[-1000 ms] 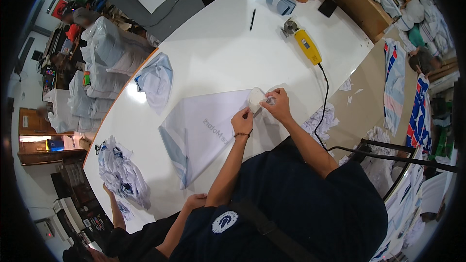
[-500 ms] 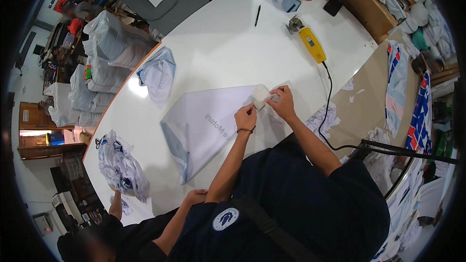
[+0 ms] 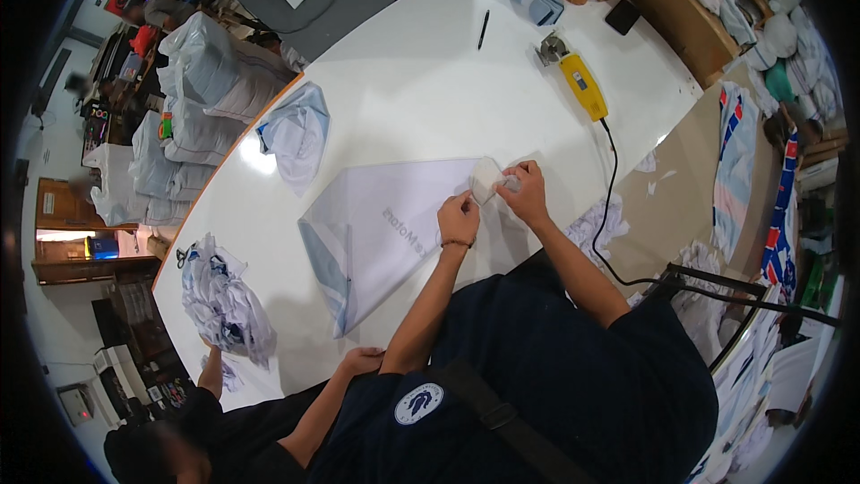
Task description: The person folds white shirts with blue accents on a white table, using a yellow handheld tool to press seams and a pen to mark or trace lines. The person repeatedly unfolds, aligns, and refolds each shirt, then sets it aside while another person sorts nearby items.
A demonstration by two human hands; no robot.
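On the white table a large white cloth [image 3: 381,215] lies folded into a kite shape, with pale blue parts along its left side and faint printing showing through. A small off-white folded piece [image 3: 485,177] sits at its right corner; whether it belongs to the cloth I cannot tell. My left hand [image 3: 457,218] pinches the lower left edge of this piece, a dark band round the wrist. Across from it, my right hand [image 3: 526,193] is closed at the piece's right side, where something pale and greyish shows between thumb and fingers.
A yellow electric cutter [image 3: 582,85] with a black cord [image 3: 612,188] lies on the right, near a phone [image 3: 620,17], pen [image 3: 484,30] and blue roll [image 3: 536,2]. Cloth bundles [image 3: 300,139] are at left. Another person's hand [image 3: 212,367] touches a crumpled cloth heap [image 3: 224,300].
The whole view has shifted slightly. Both my hands stay at the small off-white piece, with little visible change in their grip.
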